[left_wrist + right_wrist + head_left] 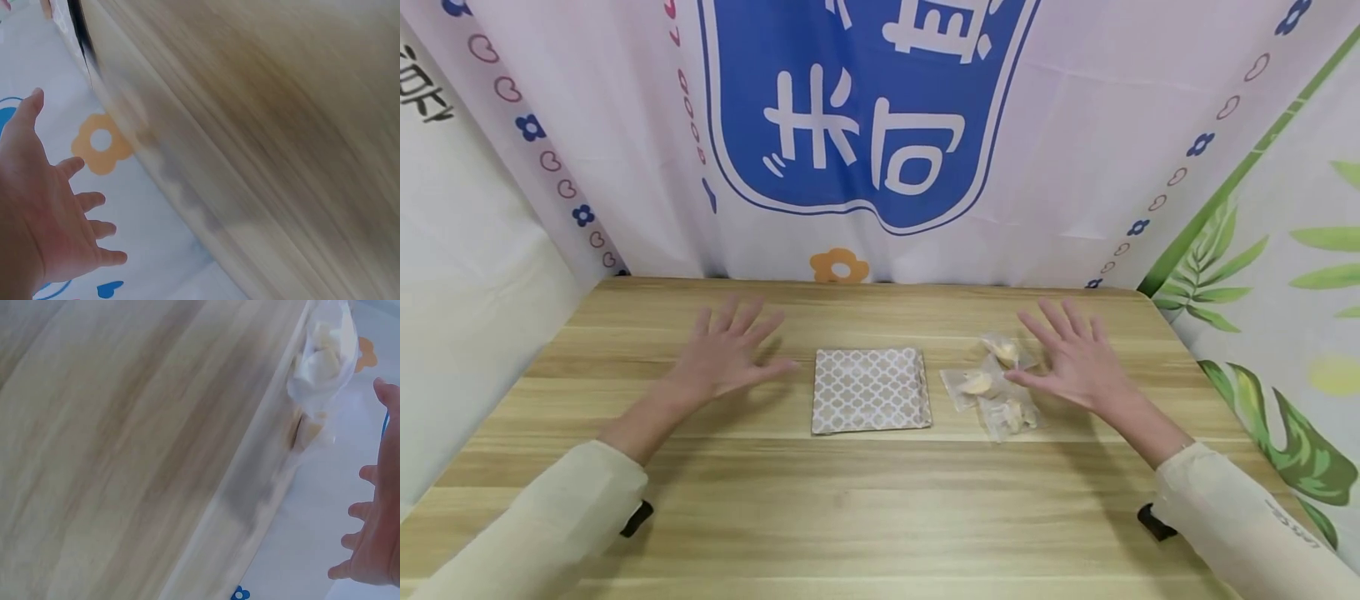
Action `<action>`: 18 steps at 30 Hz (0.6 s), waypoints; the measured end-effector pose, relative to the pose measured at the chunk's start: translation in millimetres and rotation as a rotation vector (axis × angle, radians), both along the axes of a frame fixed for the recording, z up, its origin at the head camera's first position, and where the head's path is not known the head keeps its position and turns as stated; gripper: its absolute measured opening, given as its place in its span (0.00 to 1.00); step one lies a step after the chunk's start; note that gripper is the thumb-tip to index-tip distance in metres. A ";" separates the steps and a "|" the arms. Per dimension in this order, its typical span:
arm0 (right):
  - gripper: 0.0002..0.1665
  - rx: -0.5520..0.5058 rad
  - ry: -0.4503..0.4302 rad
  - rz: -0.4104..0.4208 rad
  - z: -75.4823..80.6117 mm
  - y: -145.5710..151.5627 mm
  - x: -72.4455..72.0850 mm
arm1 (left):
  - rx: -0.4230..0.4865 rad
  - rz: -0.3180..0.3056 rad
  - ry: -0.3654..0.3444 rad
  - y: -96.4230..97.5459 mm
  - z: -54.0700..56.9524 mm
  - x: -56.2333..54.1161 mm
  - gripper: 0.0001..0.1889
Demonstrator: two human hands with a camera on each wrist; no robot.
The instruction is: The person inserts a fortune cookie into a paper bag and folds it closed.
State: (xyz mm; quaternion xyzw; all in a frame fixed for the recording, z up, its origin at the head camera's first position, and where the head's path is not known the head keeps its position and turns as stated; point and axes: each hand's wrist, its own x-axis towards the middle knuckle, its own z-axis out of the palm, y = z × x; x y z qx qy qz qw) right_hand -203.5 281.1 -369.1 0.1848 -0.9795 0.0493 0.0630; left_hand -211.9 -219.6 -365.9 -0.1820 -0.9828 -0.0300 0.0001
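In the head view a flat, square patterned pouch [871,390], beige with a white lattice, lies on the wooden table between the two hands; whether it is a pouch or folded cloth is hard to tell. Right of it lie several small clear packets [992,385] with pale yellowish pieces inside. My left hand [726,354] is spread above the table, left of the pouch, holding nothing. My right hand [1078,362] is spread too, its thumb over the packets' right side; contact cannot be made out. The right wrist view shows the packets [322,362] beyond the right hand [381,512].
The wooden table [850,517] ends at a hanging white curtain [1060,225] with a blue printed sign. A leaf-patterned cloth [1285,358] hangs at the right, and a pale cloth [467,275] at the left. Dark bands show beneath both sleeves.
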 end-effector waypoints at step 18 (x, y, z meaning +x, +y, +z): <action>0.50 -0.141 -0.002 0.103 3.1 -16.8 0.1 | 0.092 -0.185 0.014 40.7 -3.4 4.7 0.50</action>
